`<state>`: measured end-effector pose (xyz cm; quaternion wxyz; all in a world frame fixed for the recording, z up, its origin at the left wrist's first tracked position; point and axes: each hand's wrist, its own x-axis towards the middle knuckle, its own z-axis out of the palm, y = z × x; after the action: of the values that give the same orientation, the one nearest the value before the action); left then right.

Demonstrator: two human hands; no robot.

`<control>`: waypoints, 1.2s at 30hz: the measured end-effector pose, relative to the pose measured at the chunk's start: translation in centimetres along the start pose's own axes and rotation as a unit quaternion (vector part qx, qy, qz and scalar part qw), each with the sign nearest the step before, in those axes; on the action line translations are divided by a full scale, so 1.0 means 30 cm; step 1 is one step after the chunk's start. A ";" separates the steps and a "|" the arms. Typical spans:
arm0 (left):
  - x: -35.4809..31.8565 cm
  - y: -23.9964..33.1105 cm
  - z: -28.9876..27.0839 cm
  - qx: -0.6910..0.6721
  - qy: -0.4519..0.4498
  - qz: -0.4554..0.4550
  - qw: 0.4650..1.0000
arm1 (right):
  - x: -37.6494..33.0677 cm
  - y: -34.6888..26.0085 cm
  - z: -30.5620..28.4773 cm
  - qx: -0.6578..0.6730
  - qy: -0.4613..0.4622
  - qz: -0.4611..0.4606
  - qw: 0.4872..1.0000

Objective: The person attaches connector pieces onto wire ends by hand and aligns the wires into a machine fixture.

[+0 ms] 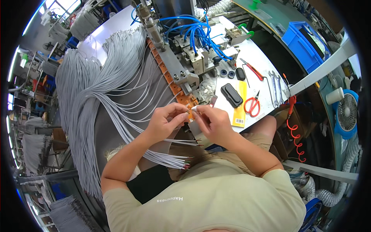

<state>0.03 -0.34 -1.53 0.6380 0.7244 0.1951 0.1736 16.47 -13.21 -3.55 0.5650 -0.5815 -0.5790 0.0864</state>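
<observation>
Grey wire ends (192,111) are pinched between left hand (164,123) and right hand (214,123), each grip closed, at the counter's (259,63) near edge. More grey wires (116,77) are draped alongside, within reach of the orange strip (170,77).

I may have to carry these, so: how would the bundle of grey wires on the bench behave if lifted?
The grey wires would likely flop: they drape in loose curves over the bench edge. Thin separate strands would probably splay and slip apart. The bundle's bulk suggests some weight.
</observation>
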 end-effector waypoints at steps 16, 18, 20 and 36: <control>-0.005 0.021 -0.001 0.120 0.026 0.056 0.991 | 0.022 -0.022 0.023 0.018 -0.052 0.092 0.994; -0.007 0.017 0.000 0.147 0.040 0.084 0.985 | 0.034 -0.035 0.014 0.060 -0.081 0.175 0.979; -0.007 0.019 0.000 0.242 0.036 0.129 0.961 | 0.039 -0.030 0.010 0.072 -0.085 0.166 0.980; -0.007 -0.014 0.017 0.179 0.063 0.132 0.973 | 0.028 -0.012 0.013 0.022 -0.075 0.076 0.994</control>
<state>0.08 -0.84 -2.03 0.4557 0.8338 0.1655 0.2640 16.24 -12.45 -2.94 0.5240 -0.6030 -0.5723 0.1852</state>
